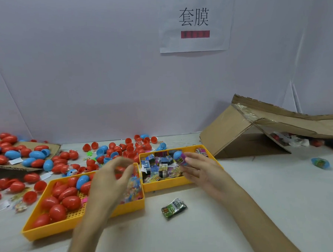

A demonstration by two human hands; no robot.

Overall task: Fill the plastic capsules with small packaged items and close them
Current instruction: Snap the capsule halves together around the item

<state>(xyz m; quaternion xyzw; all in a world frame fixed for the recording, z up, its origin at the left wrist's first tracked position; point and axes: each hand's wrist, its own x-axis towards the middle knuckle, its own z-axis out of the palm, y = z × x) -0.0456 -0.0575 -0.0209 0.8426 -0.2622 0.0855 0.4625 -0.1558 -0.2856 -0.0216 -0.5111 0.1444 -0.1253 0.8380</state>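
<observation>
White tabletop point(243, 208) is seen lying bare along the near edge and out to the right. Cardboard box point(239, 133) is tipped on its side at the far right, well apart from the trays. A larger yellow tray point(51, 231) is loaded with red capsules point(71, 202); the smaller yellow tray point(165, 184), set corner to corner beside it, is packed with small packets point(160, 168). The left hand point(108, 179) is held over the larger tray's right edge, fingers curved and blurred, so any grip cannot be told. A blue capsule half point(178, 156), a packet poking out, is gripped by the right hand point(200, 170) above the smaller tray. A green packet point(174, 208) is left alone in front of the trays.
</observation>
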